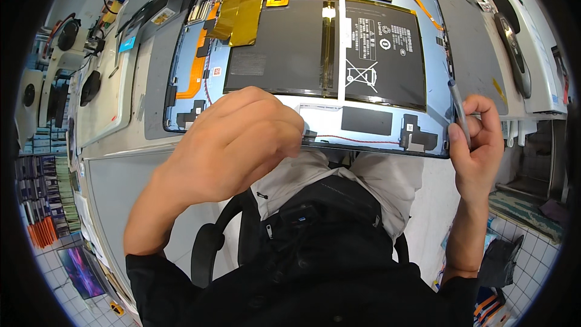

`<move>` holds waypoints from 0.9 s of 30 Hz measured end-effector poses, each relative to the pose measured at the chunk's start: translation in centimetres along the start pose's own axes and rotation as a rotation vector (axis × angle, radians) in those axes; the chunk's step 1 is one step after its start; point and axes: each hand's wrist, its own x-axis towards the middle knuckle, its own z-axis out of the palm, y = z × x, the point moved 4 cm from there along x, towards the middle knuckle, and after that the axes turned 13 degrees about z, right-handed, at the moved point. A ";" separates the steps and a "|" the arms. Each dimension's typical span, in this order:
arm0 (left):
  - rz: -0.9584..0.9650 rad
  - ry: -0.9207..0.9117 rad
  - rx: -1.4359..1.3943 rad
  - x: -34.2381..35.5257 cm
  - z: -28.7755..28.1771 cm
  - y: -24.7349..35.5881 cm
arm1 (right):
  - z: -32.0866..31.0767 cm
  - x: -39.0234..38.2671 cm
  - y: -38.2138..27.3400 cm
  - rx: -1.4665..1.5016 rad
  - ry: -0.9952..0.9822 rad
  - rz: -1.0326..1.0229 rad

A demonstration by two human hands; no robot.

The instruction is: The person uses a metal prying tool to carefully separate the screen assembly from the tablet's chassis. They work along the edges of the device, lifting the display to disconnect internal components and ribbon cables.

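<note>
An opened tablet point(290, 106) lies on the bench edge in front of me, its insides facing up. Its large black battery point(384, 54) carries a white strip down the middle. My right hand point(475, 139) is at the tablet's right edge, its fingers closed round a slim grey tool with a thin pointed tip point(460, 109). That tip points up along the frame. My left hand point(236, 139) is curled over the tablet's near edge, left of middle. Its fingertips are turned away, so anything pinched there is hidden.
Amber tape point(245, 12) and an orange flex cable point(193, 79) lie inside the tablet. A red wire point(357, 140) runs along its near edge. A dark, long handheld device point(511, 54) rests at the right. White equipment point(109, 79) stands at the left.
</note>
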 end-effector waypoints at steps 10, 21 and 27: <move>-0.171 0.228 0.004 -3.7 -3.0 1.4 | -0.1 0.0 0.1 -0.040 0.030 0.001; -0.804 0.017 0.166 -15.4 -1.8 2.3 | -5.0 -2.6 0.2 -0.166 0.026 -0.135; -1.018 -0.234 0.165 -22.3 1.3 -0.3 | -4.6 -3.0 -3.2 -0.600 -0.058 -0.253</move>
